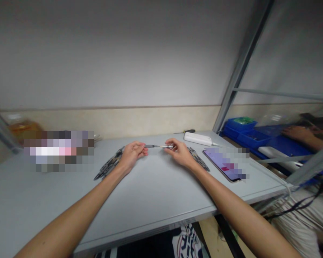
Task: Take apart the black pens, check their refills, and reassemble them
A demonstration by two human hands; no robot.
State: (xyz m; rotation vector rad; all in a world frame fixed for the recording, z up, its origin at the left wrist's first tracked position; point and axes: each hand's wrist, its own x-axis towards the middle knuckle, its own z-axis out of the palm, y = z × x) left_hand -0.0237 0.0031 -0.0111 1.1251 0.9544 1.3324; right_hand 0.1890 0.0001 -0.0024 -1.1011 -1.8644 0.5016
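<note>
My left hand (131, 154) and my right hand (179, 151) hold a thin pen-like rod (158, 146) between them, a little above the grey table (156, 193). Each hand pinches one end of it; the left has the dark grey end, the right the metallic end. A row of dark pens (109, 165) lies on the table just left of my left hand. Another dark row of pens (198, 159) lies just right of my right hand.
A phone (224, 165) with a lit screen lies to the right. Behind it are a white power strip (197, 138) and a small screwdriver (188, 131). Beyond a metal post (239, 71), another person's hand (298, 133) rests by blue trays (240, 125). Cables (301, 202) hang off the right edge.
</note>
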